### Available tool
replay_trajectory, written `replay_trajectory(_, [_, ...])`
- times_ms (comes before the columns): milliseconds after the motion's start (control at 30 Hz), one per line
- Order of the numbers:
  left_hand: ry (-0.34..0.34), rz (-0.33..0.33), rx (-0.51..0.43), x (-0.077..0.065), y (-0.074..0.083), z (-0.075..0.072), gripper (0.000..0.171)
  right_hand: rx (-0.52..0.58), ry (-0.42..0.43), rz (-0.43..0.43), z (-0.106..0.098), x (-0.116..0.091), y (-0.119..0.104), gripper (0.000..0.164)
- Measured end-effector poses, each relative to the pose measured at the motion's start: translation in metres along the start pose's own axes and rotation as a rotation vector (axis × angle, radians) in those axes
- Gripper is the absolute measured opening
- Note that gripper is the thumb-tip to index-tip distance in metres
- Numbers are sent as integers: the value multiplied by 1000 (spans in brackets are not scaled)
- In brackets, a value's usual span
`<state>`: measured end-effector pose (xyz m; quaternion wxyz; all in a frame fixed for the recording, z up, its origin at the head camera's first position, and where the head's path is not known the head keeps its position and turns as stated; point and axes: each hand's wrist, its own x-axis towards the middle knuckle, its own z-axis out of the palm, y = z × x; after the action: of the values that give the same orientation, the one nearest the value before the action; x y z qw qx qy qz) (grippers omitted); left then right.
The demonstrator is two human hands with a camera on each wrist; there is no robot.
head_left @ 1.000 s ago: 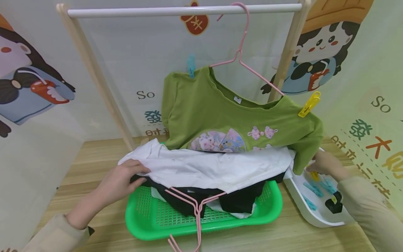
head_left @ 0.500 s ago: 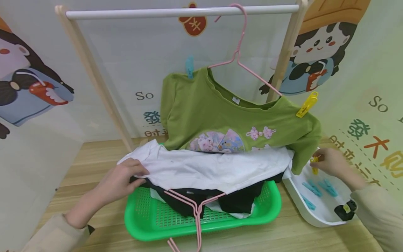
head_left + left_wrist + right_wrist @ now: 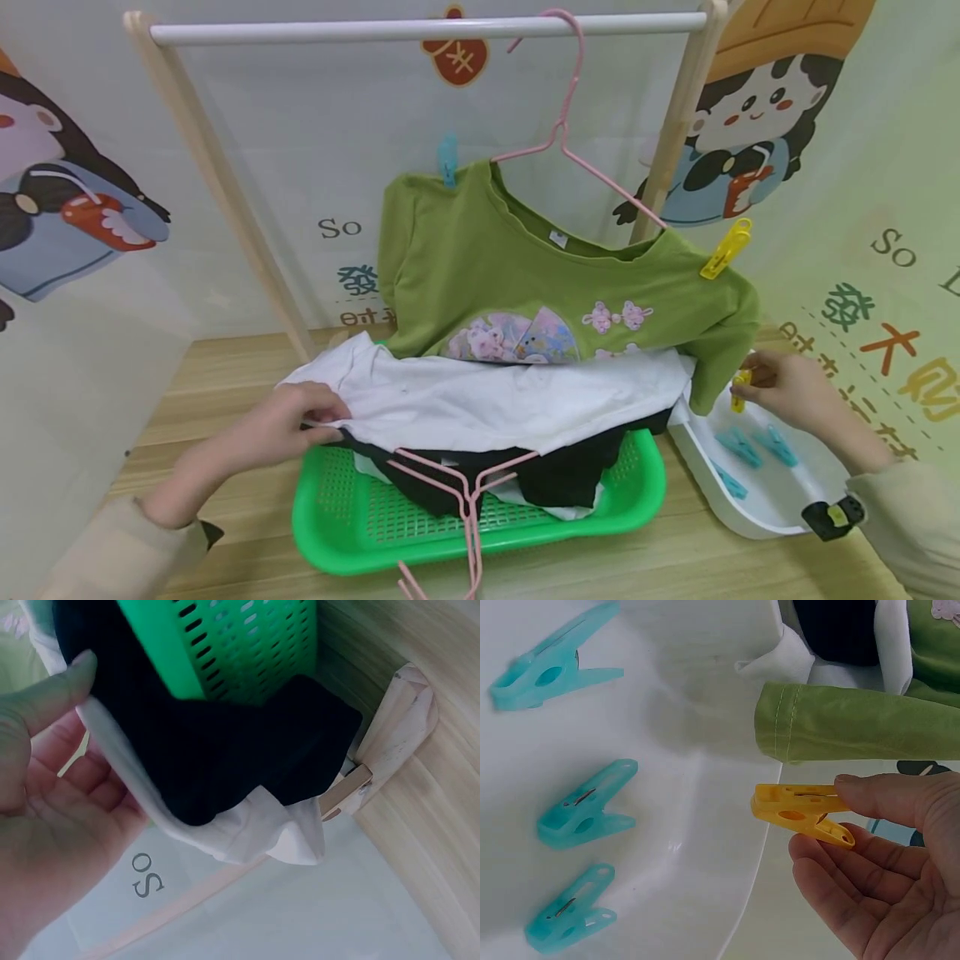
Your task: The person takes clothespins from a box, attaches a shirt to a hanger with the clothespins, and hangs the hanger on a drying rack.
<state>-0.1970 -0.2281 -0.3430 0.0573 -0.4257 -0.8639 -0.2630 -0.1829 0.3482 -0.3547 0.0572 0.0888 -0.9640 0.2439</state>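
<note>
My left hand (image 3: 281, 429) pinches the left edge of a white garment (image 3: 487, 404), with a black garment (image 3: 195, 742) along its inner side. The cloth drapes over a green basket (image 3: 337, 560), and a pair of pink hangers (image 3: 470, 500) lies at its front edge. Over the white tray's (image 3: 726, 504) far side, my right hand (image 3: 798, 400) holds a yellow clothespin (image 3: 795, 806) by its handle end between thumb and fingers. Close by hangs the sleeve of a green shirt (image 3: 525, 250), on a pink hanger (image 3: 564, 125).
Several blue clothespins (image 3: 589, 802) lie in the tray. A rack with a white rod (image 3: 337, 32) and wooden posts (image 3: 225, 192) stands behind. Another blue clothespin (image 3: 447, 162) and another yellow clothespin (image 3: 726, 248) sit on the green shirt's shoulders.
My right hand has lifted the yellow clothespin up from the tray's floor and moved it slightly left. My left hand keeps its hold on the white garment. The view has shifted slightly.
</note>
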Motion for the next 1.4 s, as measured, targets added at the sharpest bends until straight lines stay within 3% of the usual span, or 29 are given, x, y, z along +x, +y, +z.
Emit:
replay_trajectory(100, [-48, -54, -70, -1, 1, -3, 13, -7, 3, -8, -1, 0, -2, 28])
replay_trajectory(200, [-60, -64, -98, -1, 0, -4, 11, -17, 9, -15, -1, 0, -2, 28])
replay_trajectory(533, [60, 36, -124, 2, -2, -4, 19, -4, 43, -35, -2, -2, 2, 28])
replay_trajectory(800, [122, -12, -50, 8, 1, -7, 19, -23, 60, -53, -3, -5, 0, 28])
replay_trajectory(1067, [243, 22, 36, 14, 2, -4, 21, -33, 57, -50, -7, -13, 0, 26])
replay_trajectory(1233, [267, -25, 67, 17, 2, -3, 17, -37, 88, -82, -10, -22, -3, 25])
replay_trajectory(1400, [299, -29, 93, 19, 0, -2, 15, -39, 99, -101, -15, -31, -12, 27])
